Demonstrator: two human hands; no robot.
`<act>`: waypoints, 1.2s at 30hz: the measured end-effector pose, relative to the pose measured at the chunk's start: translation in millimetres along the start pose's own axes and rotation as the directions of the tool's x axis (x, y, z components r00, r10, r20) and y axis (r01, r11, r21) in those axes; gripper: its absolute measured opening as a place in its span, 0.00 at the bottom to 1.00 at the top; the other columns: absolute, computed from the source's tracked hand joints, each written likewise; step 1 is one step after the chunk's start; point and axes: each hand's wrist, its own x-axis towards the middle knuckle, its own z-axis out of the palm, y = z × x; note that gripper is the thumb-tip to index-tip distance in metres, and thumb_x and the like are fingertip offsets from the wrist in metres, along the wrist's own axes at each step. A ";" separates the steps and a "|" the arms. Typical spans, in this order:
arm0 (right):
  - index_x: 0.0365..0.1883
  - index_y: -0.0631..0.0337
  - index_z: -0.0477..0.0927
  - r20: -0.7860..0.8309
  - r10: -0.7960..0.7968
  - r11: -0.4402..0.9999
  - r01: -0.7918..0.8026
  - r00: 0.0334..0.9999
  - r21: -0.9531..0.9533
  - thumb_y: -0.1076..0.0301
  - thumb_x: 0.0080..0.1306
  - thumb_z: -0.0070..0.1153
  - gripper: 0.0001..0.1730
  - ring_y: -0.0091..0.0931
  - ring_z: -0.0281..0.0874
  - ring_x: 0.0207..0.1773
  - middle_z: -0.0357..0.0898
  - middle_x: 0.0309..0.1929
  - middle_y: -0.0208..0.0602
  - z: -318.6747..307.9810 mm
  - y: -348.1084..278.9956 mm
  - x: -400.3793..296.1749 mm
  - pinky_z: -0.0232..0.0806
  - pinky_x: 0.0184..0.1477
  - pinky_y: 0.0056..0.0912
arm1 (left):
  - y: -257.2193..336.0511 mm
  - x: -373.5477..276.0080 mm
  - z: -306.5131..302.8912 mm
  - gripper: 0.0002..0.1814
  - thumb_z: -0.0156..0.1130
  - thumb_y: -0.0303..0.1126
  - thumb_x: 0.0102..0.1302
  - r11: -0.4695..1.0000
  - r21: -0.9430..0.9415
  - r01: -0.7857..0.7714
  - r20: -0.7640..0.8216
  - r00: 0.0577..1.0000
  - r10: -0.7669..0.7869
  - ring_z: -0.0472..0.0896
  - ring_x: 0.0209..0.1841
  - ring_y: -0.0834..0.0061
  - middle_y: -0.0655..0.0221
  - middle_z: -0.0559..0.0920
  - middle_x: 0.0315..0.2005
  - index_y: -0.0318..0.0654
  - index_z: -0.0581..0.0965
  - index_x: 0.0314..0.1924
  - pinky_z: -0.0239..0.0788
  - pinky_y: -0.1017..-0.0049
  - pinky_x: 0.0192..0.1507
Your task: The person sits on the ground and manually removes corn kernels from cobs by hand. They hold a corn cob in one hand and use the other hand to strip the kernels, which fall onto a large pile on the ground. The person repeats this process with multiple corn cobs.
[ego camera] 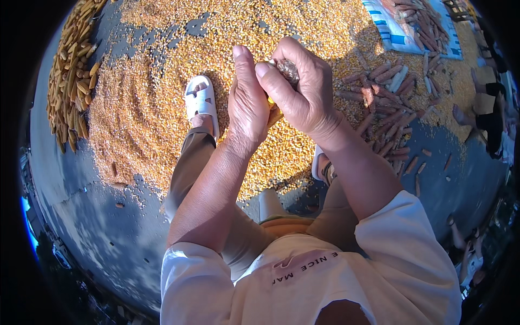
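Observation:
Both my hands are raised together above a spread of loose corn kernels. A corn cob (287, 71) shows its rough, brownish end at the top of my right hand (310, 83), which is closed around it with the thumb pointing left. My left hand (248, 97) is pressed against my right, thumb up and its curled fingers mostly hidden. Between the palms, part of an ear of corn (275, 115) with yellow kernels shows below. Whether this is the same piece as the brownish cob end is hidden by my hands.
Yellow kernels (130, 109) cover the ground around my white sandal (200, 97). Unshelled ears (75, 81) are heaped at left, stripped cobs (388, 109) at right. More cobs (426, 24) lie on a white-and-blue sheet (392, 38). Other people (489, 109) sit at the far right.

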 end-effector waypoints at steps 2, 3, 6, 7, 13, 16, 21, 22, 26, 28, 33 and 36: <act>0.25 0.59 0.71 0.020 -0.010 0.999 0.009 1.000 0.042 0.64 0.57 0.56 0.10 0.35 0.74 0.21 0.73 0.20 0.37 -4.5 0.3 -1.2 0.66 0.25 0.34 | 5.6 0.6 -2.5 0.37 0.27 0.61 0.69 0.962 -0.186 0.198 0.148 0.974 -0.171 0.78 0.35 0.76 0.61 0.78 0.31 0.32 0.73 0.44 0.72 0.75 0.38; 0.24 0.60 0.70 0.038 -0.092 0.993 0.089 0.995 0.083 0.66 0.57 0.56 0.10 0.28 0.69 0.21 0.70 0.19 0.34 -3.1 -2.6 -0.4 0.62 0.24 0.30 | 3.7 4.0 -2.7 0.36 0.29 0.60 0.70 0.923 -0.287 0.257 0.183 0.960 -0.210 0.77 0.33 0.76 0.62 0.78 0.30 0.33 0.73 0.43 0.72 0.76 0.36; 0.23 0.60 0.68 0.086 -0.120 0.974 0.101 0.989 0.203 0.69 0.58 0.55 0.10 0.16 0.62 0.20 0.65 0.17 0.28 -8.0 -6.1 0.0 0.56 0.22 0.23 | -12.2 19.8 -4.1 0.31 0.35 0.57 0.70 0.760 -0.550 0.345 0.364 0.919 -0.154 0.77 0.28 0.78 0.62 0.77 0.28 0.33 0.72 0.39 0.73 0.74 0.28; 0.22 0.60 0.68 0.105 -0.092 0.969 0.064 0.990 0.240 0.69 0.59 0.55 0.10 0.14 0.61 0.20 0.65 0.17 0.26 -10.6 -4.7 -1.2 0.55 0.22 0.22 | -5.6 15.7 2.5 0.33 0.35 0.59 0.69 0.814 -0.485 0.320 0.329 0.929 -0.170 0.78 0.30 0.75 0.61 0.77 0.29 0.32 0.72 0.38 0.74 0.74 0.29; 0.18 0.59 0.67 -0.050 0.299 0.824 -0.231 0.953 0.518 0.68 0.59 0.54 0.13 0.12 0.57 0.20 0.63 0.15 0.20 -21.3 6.2 11.0 0.53 0.23 0.19 | -9.2 26.8 -1.5 0.45 0.27 0.68 0.65 0.853 -0.384 0.354 0.225 0.932 -0.285 0.78 0.29 0.74 0.62 0.79 0.26 0.28 0.75 0.37 0.73 0.75 0.37; 0.17 0.59 0.66 -0.119 0.342 0.806 -0.226 0.932 0.547 0.68 0.58 0.55 0.14 0.12 0.56 0.20 0.62 0.15 0.20 -26.8 11.6 15.4 0.52 0.23 0.20 | -2.6 15.5 -0.7 0.45 0.24 0.69 0.64 0.962 -0.127 0.240 0.250 0.947 -0.203 0.73 0.28 0.79 0.66 0.77 0.23 0.32 0.77 0.33 0.66 0.79 0.34; 0.18 0.59 0.65 -0.030 0.212 0.844 -0.168 0.977 0.509 0.70 0.58 0.54 0.13 0.12 0.57 0.20 0.63 0.15 0.20 -30.8 4.5 12.5 0.52 0.22 0.21 | -26.9 21.9 6.5 0.40 0.29 0.64 0.68 0.963 -0.172 0.209 0.289 0.945 -0.154 0.69 0.23 0.82 0.70 0.73 0.19 0.33 0.75 0.29 0.62 0.79 0.28; 0.18 0.59 0.65 -0.019 0.194 0.843 -0.157 0.981 0.515 0.70 0.58 0.54 0.13 0.12 0.57 0.20 0.63 0.15 0.20 -29.6 1.8 11.5 0.52 0.22 0.20 | -28.3 25.3 7.5 0.38 0.30 0.63 0.68 0.953 -0.175 0.246 0.293 0.937 -0.188 0.70 0.21 0.81 0.69 0.74 0.19 0.34 0.75 0.28 0.63 0.80 0.26; 0.19 0.59 0.65 0.003 0.191 0.846 -0.166 0.982 0.506 0.70 0.58 0.54 0.13 0.11 0.57 0.20 0.63 0.15 0.19 -27.9 2.6 10.5 0.52 0.22 0.19 | -33.9 31.4 5.3 0.36 0.32 0.60 0.69 0.863 -0.296 0.410 0.407 0.871 -0.274 0.81 0.33 0.70 0.59 0.81 0.32 0.31 0.74 0.43 0.75 0.71 0.38; 0.19 0.60 0.66 -0.062 0.251 0.847 -0.188 0.966 0.496 0.70 0.59 0.55 0.13 0.11 0.57 0.20 0.64 0.15 0.19 -24.2 11.8 12.2 0.53 0.21 0.21 | -28.0 33.9 -0.2 0.40 0.29 0.64 0.67 0.884 -0.267 0.384 0.366 0.889 -0.275 0.80 0.33 0.69 0.59 0.81 0.30 0.30 0.75 0.40 0.74 0.69 0.40; 0.18 0.59 0.65 -0.257 0.375 0.866 -0.238 0.891 0.439 0.70 0.59 0.54 0.13 0.12 0.56 0.20 0.62 0.15 0.19 -14.6 15.1 8.6 0.52 0.22 0.20 | -9.9 11.7 17.2 0.45 0.18 0.64 0.67 0.977 0.203 -0.062 0.013 0.998 0.061 0.78 0.34 0.67 0.61 0.79 0.23 0.36 0.77 0.27 0.66 0.69 0.46; 0.17 0.57 0.62 -0.205 0.367 0.849 -0.237 0.907 0.472 0.72 0.61 0.52 0.15 0.11 0.54 0.23 0.59 0.17 0.18 -9.4 8.2 3.0 0.50 0.26 0.17 | -17.3 23.3 15.5 0.41 0.23 0.61 0.69 0.978 0.203 -0.039 0.000 0.999 0.039 0.79 0.31 0.65 0.61 0.78 0.19 0.36 0.77 0.24 0.66 0.67 0.42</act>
